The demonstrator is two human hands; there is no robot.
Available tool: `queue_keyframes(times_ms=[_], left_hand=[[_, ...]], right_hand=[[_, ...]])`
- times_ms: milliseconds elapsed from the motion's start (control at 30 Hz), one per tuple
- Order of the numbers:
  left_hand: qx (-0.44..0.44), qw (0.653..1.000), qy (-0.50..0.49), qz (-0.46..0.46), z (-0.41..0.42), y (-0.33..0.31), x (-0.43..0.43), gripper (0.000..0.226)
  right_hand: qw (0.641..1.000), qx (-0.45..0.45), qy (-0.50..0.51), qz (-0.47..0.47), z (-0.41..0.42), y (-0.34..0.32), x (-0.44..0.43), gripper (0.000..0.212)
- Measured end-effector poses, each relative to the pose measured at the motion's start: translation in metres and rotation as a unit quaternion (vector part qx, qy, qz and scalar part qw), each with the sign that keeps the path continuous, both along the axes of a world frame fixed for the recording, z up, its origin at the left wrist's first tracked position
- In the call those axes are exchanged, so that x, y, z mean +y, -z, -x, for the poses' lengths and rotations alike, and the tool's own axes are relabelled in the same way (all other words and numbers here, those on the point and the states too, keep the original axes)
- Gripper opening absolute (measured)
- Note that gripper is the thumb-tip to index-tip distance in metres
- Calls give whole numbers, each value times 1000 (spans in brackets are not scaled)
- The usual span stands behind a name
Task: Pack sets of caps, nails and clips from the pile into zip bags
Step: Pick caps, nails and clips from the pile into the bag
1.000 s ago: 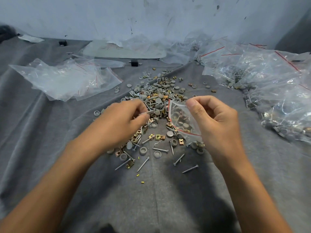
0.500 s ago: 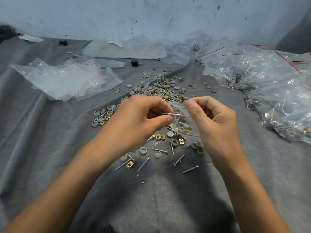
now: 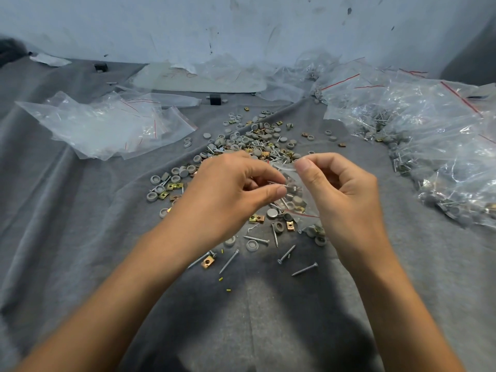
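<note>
- Two bare hands are raised over a grey cloth [image 3: 268,331], close together and just above the near part of the pile [image 3: 257,146].
- One nail [image 3: 279,184] is pinched between the thumb and forefinger of the left hand [image 3: 230,194], with its tip pointed into the mouth of the bag.
- One small zip bag [image 3: 296,196] is held up by the right hand [image 3: 341,194], its upper edge nipped between thumb and curled fingers. Several grey caps and at least one brass clip are seen inside it, but an exact count cannot be made.
- Caps, nails and clips in the pile are too many and too tangled to be counted.
- Six loose nails [image 3: 304,269] can be counted on the cloth on the near side of the pile, and one brass clip [image 3: 207,263] lies apart beside them.
- Three tiny yellow bits [image 3: 228,290] are scattered nearer still.
- One heap of empty bags [image 3: 107,127] is spread at the left, and one larger heap of filled bags [image 3: 429,146] at the right.
- Two small black blocks [image 3: 214,99] are set near the wall.
</note>
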State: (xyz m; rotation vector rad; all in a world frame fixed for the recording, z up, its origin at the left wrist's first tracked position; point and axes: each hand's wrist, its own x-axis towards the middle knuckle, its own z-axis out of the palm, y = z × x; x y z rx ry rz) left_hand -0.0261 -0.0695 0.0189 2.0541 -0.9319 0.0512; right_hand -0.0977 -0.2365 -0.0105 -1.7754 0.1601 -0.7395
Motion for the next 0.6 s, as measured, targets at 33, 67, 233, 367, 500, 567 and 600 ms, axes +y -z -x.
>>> queue_keyframes(times_ms=[33, 67, 233, 367, 500, 567, 600], left_hand=[[-5, 1000, 2, -2, 1, 1, -1, 10], [-6, 1000, 7, -6, 1, 1, -2, 12], [7, 999, 4, 37, -2, 3, -1, 15], [30, 998, 3, 53, -12, 0, 4, 38], [115, 980, 111, 121, -6, -7, 1, 31], [148, 965, 116, 182, -5, -12, 0, 32], [165, 958, 119, 201, -6, -14, 1, 32]], right_hand=[[1000, 1, -2, 0, 0, 0, 0, 9], [1000, 2, -3, -1, 0, 0, 0, 9], [1000, -10, -2, -12, 1, -2, -3, 11], [998, -32, -23, -45, 2, -12, -11, 10], [986, -34, -128, -105, 8, -29, -15, 17], [973, -42, -173, -148, 10, -36, -14, 14], [967, -41, -186, -170, 11, -38, -14, 13]])
